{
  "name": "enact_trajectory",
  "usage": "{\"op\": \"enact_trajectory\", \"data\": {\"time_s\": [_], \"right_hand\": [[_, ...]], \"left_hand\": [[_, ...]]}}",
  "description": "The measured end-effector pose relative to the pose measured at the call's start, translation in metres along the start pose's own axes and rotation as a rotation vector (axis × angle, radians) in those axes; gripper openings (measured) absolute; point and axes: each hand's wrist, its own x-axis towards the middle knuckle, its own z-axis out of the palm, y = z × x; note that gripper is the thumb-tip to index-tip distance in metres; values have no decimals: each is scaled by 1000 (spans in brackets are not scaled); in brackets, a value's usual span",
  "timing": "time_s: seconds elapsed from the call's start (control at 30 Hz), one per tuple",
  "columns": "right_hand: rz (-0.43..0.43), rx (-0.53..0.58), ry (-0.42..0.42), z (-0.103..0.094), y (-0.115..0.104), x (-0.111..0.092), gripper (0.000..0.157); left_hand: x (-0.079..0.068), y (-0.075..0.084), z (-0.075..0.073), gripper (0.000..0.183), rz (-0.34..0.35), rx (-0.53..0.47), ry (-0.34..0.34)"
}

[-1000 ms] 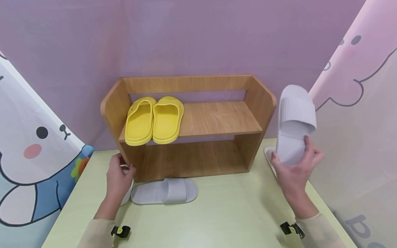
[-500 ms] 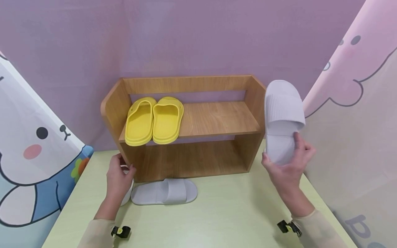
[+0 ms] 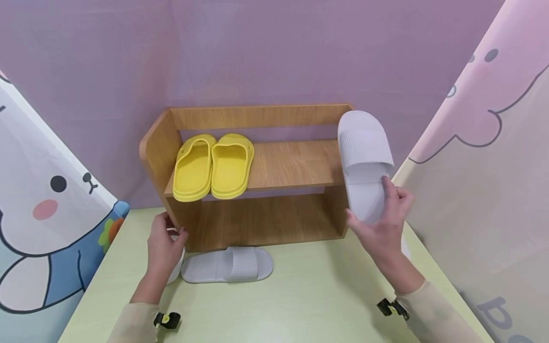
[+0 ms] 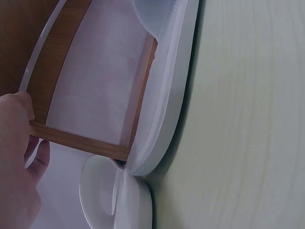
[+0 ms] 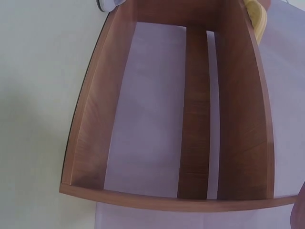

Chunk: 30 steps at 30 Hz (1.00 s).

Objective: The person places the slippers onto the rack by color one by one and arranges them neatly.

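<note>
My right hand (image 3: 383, 228) holds a light grey ribbed slide slipper (image 3: 365, 147) by its heel end, toe up, in the air before the rack's right side. The thumb lies at one edge and the fingers at the other. My left hand (image 3: 164, 245) grips the front edge of the left side panel (image 4: 78, 140) of a two-tier wooden shoe rack (image 3: 300, 164). A pair of yellow clogs, a left one (image 3: 193, 169) and a right one (image 3: 232, 166), sits on the upper shelf's left half. A matching grey slipper (image 3: 210, 266) lies sideways before the rack.
A pale slipper (image 4: 136, 205) lies left of the rack, partly behind my left hand. Another pale thing (image 3: 405, 248) shows behind my right wrist, mostly hidden. A purple backdrop (image 3: 266, 52) stands behind the pale green table (image 3: 291, 305), with printed cloths at both sides.
My right hand has carried the grey slipper leftward, from beside the rack to in front of its right side panel. My left hand has stayed in place on the rack.
</note>
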Motion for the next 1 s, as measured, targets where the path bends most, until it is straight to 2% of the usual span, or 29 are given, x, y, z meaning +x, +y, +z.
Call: {"op": "enact_trajectory", "data": {"time_s": [0.37,0.6,0.83,1.0], "right_hand": [[-19,18,-82,12,-12,4,106],[-12,-25,-160,23,-19,11,103],[26,-56,-191,35,-25,19,102],[56,-112,-243,40,-29,28,97]], "left_hand": [[0,-1,-1,59,-4,-7,-3],[0,0,0,59,-7,-12,-3],[0,-1,0,59,4,-14,6],[0,-1,0,59,3,-12,9]]}}
